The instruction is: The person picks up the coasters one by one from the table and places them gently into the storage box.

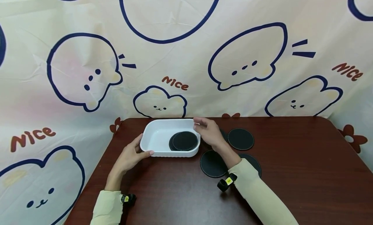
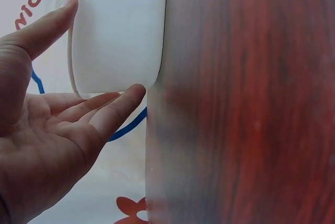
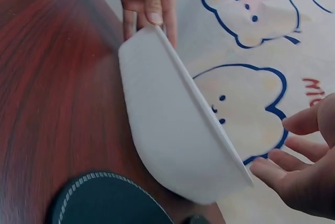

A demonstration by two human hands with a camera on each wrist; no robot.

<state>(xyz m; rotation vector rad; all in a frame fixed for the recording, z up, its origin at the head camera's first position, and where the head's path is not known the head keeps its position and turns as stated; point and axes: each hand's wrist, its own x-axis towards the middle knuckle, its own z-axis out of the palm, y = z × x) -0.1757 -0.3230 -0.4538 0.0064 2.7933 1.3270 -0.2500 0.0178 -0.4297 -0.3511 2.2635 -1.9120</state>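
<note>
A white rectangular tray stands on the dark wooden table, with black round coasters stacked in its right half. My left hand touches the tray's near left corner. Its fingers lie straight against the tray's outer wall and the thumb reaches the rim. My right hand is at the far right corner, fingers relaxed and spread right beside the rim. In the right wrist view its fingertips sit just off the tray's edge.
Loose black coasters lie right of the tray: one farther back, one nearer me, one partly under my right forearm. A printed cartoon cloth hangs behind the table. The table's left edge runs close to my left hand.
</note>
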